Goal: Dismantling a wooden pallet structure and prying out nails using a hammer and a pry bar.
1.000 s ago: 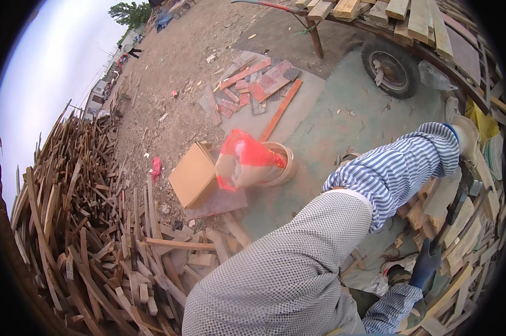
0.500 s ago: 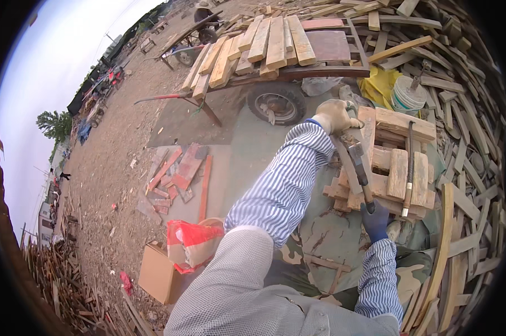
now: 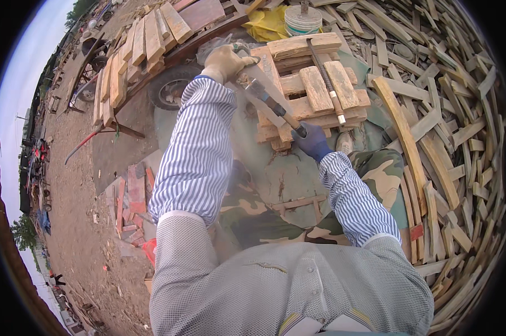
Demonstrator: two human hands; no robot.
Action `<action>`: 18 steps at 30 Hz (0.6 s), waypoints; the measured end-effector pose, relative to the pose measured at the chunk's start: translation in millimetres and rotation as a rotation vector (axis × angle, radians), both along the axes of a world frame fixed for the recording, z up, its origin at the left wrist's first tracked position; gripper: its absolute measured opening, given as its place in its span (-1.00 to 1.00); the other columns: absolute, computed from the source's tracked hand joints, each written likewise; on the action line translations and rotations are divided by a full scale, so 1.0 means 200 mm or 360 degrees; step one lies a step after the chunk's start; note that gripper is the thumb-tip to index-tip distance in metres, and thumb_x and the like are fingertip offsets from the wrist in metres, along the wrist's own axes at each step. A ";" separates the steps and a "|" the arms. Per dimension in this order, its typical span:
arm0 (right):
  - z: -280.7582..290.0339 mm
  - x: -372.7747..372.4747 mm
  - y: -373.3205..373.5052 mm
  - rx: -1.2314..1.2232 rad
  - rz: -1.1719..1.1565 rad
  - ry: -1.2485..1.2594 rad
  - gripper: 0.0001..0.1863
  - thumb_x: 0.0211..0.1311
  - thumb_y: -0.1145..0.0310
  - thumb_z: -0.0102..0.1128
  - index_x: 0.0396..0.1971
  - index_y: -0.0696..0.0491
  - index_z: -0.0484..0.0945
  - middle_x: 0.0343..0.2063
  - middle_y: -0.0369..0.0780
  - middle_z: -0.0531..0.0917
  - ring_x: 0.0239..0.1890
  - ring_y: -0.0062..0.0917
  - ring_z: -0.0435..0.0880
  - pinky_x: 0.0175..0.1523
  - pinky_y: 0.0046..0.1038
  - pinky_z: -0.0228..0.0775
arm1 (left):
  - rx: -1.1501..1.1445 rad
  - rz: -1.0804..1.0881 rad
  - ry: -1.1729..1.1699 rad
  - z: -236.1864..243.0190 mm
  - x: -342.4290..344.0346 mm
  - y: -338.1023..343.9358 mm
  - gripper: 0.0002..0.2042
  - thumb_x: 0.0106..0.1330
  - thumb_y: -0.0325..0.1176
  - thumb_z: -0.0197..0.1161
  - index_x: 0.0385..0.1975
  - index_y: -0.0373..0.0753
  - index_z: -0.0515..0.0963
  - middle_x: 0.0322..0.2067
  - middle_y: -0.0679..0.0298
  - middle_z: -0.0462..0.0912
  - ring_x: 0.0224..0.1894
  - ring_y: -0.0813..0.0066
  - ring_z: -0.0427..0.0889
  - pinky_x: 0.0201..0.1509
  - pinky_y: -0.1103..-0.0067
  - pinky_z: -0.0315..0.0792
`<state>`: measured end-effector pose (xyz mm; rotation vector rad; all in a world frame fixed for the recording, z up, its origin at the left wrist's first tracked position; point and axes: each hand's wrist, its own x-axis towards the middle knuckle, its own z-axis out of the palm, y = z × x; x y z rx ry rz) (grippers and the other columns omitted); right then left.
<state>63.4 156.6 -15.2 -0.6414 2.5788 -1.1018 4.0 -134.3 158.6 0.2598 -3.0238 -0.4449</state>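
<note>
A person in a blue-and-white striped shirt and grey mesh vest works over a wooden pallet point(image 3: 309, 89) lying on the ground among scrap timber. The left hand point(image 3: 226, 60), in a tan work glove, is closed on the far left end of a pale board point(image 3: 267, 84) that lies across the pallet's left side. The right hand point(image 3: 311, 141), in a dark blue glove, is clamped round the handle of a hammer point(image 3: 272, 105); the handle runs up and to the left from the fist, and the head sits against the pale board near the left hand. A second long-handled tool point(image 3: 325, 84) with a pale grip lies untouched across the pallet's slats, just right of the hammer. The pallet rests at the near edge of a large heap of loose planks point(image 3: 449, 145) that fills the right of the scene. Beyond the pallet stand a white bucket point(image 3: 303, 19) and a crumpled yellow sack point(image 3: 267, 22). On the far left, a wheeled cart point(image 3: 169, 89) carries stacked boards point(image 3: 152, 39), its tyre close to the person's left elbow. Camouflage trousers point(image 3: 376, 173) show below the right forearm. Red bricks point(image 3: 132, 196) lie on the dirt ground to the near left.
</note>
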 end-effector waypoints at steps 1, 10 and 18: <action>0.06 0.01 0.04 -0.0004 -0.0006 0.0022 -0.70 0.16 0.08 0.23 -0.37 0.04 0.60 -0.44 -0.02 0.68 -0.31 -0.07 0.69 -0.20 -0.11 0.50 | -0.0004 -0.0006 0.0022 0.01 0.01 0.01 -0.50 0.12 0.14 0.35 -0.14 -0.15 0.68 -0.17 0.02 0.72 -0.09 0.11 0.68 0.06 0.35 0.49; 0.40 0.24 0.27 0.0369 0.0058 0.0048 -0.65 0.18 0.03 0.23 -0.35 0.04 0.56 -0.44 -0.05 0.68 -0.29 -0.08 0.68 -0.16 -0.08 0.48 | -0.0250 0.0014 0.0011 0.13 0.06 0.17 -0.38 0.08 0.21 0.34 0.03 -0.13 0.64 -0.08 0.05 0.71 0.00 0.11 0.66 0.13 0.35 0.47; -0.09 0.00 -0.13 -0.0155 0.0100 0.0172 -0.72 0.15 0.16 0.21 -0.27 0.04 0.60 -0.43 0.00 0.65 -0.28 -0.04 0.66 -0.16 -0.11 0.49 | 0.0304 -0.0005 -0.0004 -0.07 0.03 -0.09 -0.56 0.07 -0.09 0.45 -0.05 -0.13 0.68 -0.20 0.03 0.73 -0.07 0.14 0.68 0.12 0.44 0.47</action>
